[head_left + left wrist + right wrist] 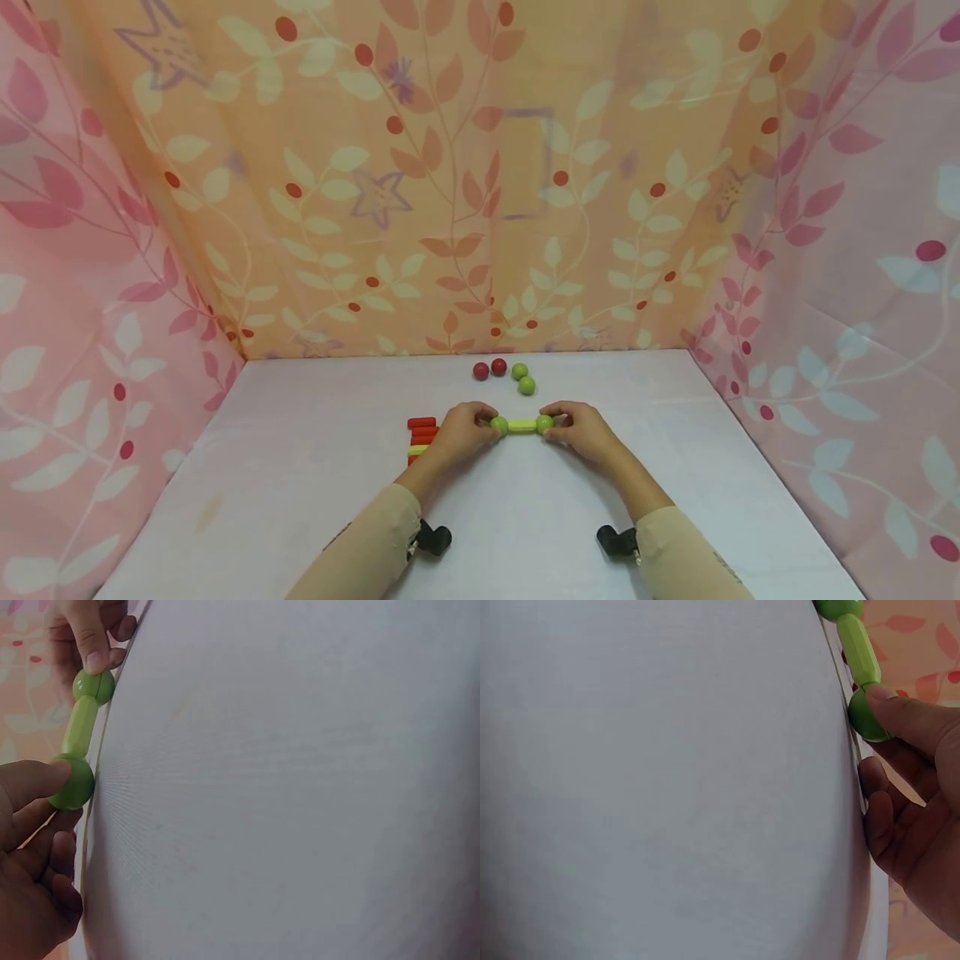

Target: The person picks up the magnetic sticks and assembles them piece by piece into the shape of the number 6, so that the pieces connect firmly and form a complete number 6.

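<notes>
Between the two hands runs a light-green rod (522, 427) with a green ball on each end, like a small dumbbell. My left hand (467, 435) pinches the left green ball (73, 784) between thumb and fingers. At the other end, the right green ball (868, 716) is pinched by my right hand (583, 429). In both wrist views the rod (80, 727) joins the balls directly. Whether the piece touches the table or is held just above it, I cannot tell.
Behind the hands lie two red balls (490, 368) and two loose green balls (527, 385). Several red rods (422, 423) and a yellowish rod (417, 450) lie left of my left hand, partly hidden by it. Patterned cloth (450, 208) walls the white table (300, 500) at back and sides.
</notes>
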A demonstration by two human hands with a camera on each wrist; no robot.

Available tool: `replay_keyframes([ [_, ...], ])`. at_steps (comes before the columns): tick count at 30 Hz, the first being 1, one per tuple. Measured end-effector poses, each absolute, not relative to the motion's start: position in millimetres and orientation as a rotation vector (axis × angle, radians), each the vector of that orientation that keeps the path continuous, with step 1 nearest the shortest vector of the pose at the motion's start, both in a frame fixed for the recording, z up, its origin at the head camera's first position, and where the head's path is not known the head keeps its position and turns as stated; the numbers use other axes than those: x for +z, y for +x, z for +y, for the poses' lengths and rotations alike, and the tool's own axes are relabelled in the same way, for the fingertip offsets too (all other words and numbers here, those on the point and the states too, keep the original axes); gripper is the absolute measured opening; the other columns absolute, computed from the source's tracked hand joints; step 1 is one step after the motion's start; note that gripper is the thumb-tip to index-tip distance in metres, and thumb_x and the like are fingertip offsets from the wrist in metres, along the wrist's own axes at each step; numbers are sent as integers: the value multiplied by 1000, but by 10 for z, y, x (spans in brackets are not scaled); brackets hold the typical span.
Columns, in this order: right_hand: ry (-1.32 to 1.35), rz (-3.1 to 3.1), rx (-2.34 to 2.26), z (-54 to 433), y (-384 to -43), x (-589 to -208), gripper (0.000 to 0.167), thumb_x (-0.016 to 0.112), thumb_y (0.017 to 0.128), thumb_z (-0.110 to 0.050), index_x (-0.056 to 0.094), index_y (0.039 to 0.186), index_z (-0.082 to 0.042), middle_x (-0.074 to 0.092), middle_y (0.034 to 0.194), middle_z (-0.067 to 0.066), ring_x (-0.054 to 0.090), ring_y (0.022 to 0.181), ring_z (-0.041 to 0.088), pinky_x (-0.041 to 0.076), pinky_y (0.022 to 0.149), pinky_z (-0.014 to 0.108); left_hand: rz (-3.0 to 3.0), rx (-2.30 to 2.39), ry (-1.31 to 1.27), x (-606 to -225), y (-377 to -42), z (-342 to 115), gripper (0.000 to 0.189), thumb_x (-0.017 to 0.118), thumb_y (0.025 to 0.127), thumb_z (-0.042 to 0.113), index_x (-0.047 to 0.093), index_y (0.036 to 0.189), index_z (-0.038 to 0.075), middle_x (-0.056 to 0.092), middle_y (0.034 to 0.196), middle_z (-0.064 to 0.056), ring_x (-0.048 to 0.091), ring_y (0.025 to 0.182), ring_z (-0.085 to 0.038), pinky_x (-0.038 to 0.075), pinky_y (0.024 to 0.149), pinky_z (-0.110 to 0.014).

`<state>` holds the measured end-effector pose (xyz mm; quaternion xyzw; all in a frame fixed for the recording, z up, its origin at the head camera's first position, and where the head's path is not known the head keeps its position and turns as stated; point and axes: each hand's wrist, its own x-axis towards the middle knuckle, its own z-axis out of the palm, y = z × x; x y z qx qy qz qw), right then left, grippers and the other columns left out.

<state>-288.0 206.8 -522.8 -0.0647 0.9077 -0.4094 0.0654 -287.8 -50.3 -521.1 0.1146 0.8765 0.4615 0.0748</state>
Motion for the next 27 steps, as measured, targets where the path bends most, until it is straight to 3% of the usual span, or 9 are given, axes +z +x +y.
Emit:
replay_keyframes([
  [11, -451, 2806, -1201, 1889, -2970, -5137, 36, 76, 74, -31, 67, 107, -22, 61, 102, -13, 52, 96, 16, 43, 79, 34, 2657, 1377, 334, -5220, -2861, -498, 26, 73, 78, 25, 65, 102, 21, 59, 93, 8, 51, 84, -15, 48, 72, -25],
  [18, -534, 2740, -1225, 1755, -2991, -5174, 29, 74, 76, -27, 67, 103, -17, 64, 96, -10, 54, 91, 13, 43, 82, 35, 2658, 1370, 369, -5232, -2860, -497, 26, 72, 78, 25, 65, 103, 20, 60, 94, 7, 51, 82, -15, 48, 70, -25],
  [27, -488, 2746, -1192, 1694, -3016, -5206, 20, 74, 76, -26, 68, 95, -24, 62, 91, -10, 54, 88, 11, 43, 82, 34, 2666, 1361, 348, -5204, -2841, -504, 29, 72, 79, 26, 65, 106, 19, 60, 96, 7, 52, 85, -14, 49, 76, -26],
])
